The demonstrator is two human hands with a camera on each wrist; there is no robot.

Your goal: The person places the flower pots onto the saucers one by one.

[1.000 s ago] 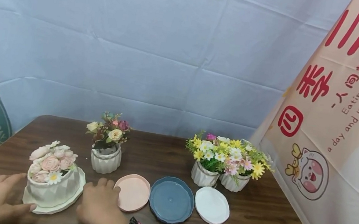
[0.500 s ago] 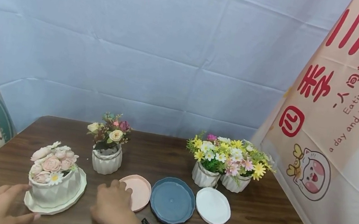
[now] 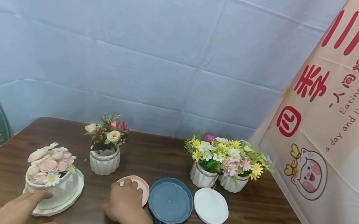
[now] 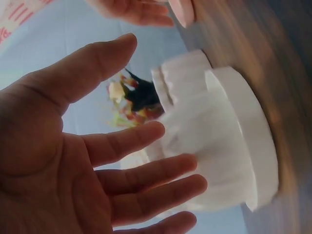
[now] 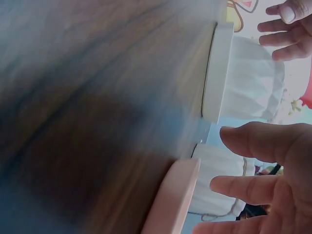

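My left hand (image 3: 35, 203) is open, its fingers spread at the front of a white ribbed pot of pink roses (image 3: 53, 182) that stands on a cream saucer (image 3: 74, 195). In the left wrist view my left hand (image 4: 146, 141) has straight fingers right beside the pot (image 4: 209, 156); I cannot tell whether they touch it. My right hand (image 3: 128, 192) is open, with its fingers stretched over the near left rim of a pink saucer (image 3: 142, 187). The right wrist view shows my right hand (image 5: 229, 158) just above the pink saucer's edge (image 5: 173, 200).
A blue saucer (image 3: 170, 200) and a white saucer (image 3: 211, 206) lie to the right of the pink one. Behind stand a pot of mixed roses (image 3: 104, 159) and two pots of daisies (image 3: 203, 174), (image 3: 233, 181). Printed banners (image 3: 335, 118) close both sides of the brown table (image 3: 270, 218).
My right hand has moved right from beside the rose pot onto the pink saucer. My left hand has shifted right, toward the pot's front.
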